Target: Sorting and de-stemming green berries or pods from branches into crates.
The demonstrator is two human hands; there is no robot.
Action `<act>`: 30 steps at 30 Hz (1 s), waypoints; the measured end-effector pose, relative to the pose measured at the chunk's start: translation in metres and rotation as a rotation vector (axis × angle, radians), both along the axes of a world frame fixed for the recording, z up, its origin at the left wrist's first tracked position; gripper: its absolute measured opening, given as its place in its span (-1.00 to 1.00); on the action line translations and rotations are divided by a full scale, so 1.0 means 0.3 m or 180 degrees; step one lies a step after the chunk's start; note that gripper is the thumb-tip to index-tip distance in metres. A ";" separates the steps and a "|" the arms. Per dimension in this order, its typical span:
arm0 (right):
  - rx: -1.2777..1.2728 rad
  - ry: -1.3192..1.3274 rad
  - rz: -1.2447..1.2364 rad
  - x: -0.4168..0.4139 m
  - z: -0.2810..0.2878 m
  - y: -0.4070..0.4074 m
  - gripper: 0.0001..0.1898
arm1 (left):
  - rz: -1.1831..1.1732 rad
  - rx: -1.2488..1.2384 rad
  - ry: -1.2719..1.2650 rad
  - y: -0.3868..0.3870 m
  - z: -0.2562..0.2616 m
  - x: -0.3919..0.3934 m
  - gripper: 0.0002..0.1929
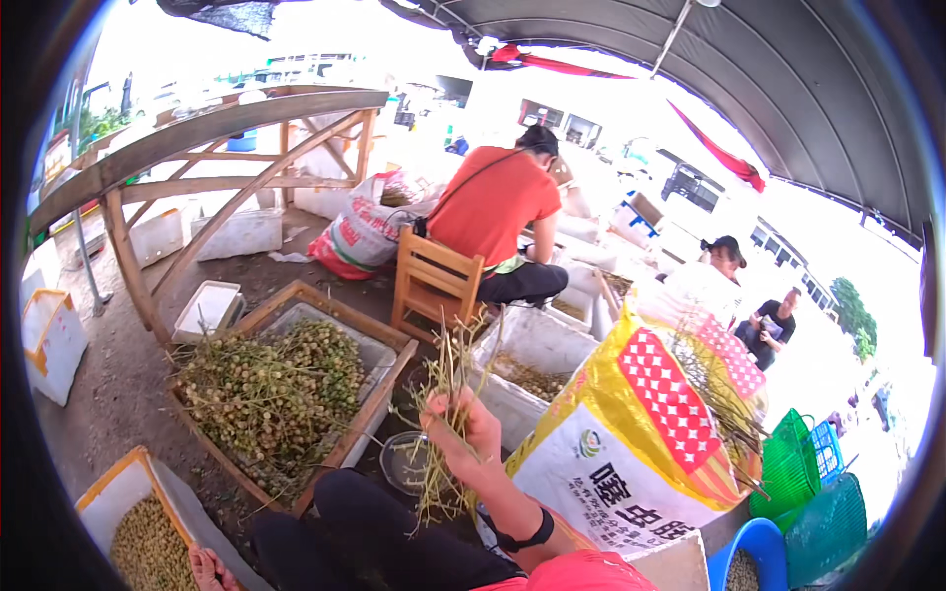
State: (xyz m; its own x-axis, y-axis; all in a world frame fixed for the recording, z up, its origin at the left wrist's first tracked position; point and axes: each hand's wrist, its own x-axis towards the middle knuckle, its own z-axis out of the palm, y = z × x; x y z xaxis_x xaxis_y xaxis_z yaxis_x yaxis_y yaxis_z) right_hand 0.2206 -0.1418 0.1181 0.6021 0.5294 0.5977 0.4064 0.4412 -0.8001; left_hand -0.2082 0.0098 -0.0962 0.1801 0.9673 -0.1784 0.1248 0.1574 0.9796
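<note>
My right hand (pixel 464 436) is closed around a bunch of thin stripped stems (pixel 443 484), which stick out above and below the fist. Beneath it a round clear bowl (pixel 403 462) is partly hidden by the stems. My left hand (pixel 211 569) is at the lower left, at the edge of a foam box (pixel 194 510) of small round loose fruits (pixel 151 543); the frame cuts it off, and whether it holds anything is unclear. Before my knees lies a wood-framed tray (pixel 360 428), heaped with stemmed clusters of small round greenish-brown fruits (pixel 270 391).
To my right stands a large woven sack (pixel 569 451) stuffed with bare stems (pixel 709 391). Behind it are green baskets (pixel 787 458) and a blue tub (pixel 757 543). Ahead, a person (pixel 495 199) sits on a wooden chair (pixel 436 281) near another foam box (pixel 510 399). A wooden trestle (pixel 244 185) stands left.
</note>
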 end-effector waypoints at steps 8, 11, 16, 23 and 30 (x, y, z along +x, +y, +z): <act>0.1001 -0.1682 -0.3436 -0.303 0.432 -0.844 -0.81 | 0.0356 -0.1091 -0.1106 -0.019 0.096 0.184 -0.68; 0.1110 -0.2303 -0.4505 -0.174 0.569 -0.985 -0.82 | 0.0554 -0.1068 -0.1184 -0.043 0.131 0.109 -0.70; -0.3683 -0.1376 -0.3097 0.197 0.568 -1.082 -0.22 | 0.0254 -0.1164 -0.1694 0.063 -0.143 -0.109 -0.61; -0.4191 -0.1700 -0.3763 0.162 0.466 -1.086 -0.53 | 0.0701 -0.1276 -0.1732 -0.004 -0.133 -0.157 -0.71; 0.0287 -0.3760 -0.3036 -0.249 0.507 -0.823 -0.86 | 0.1112 -0.1090 -0.1816 -0.064 -0.163 -0.190 -0.84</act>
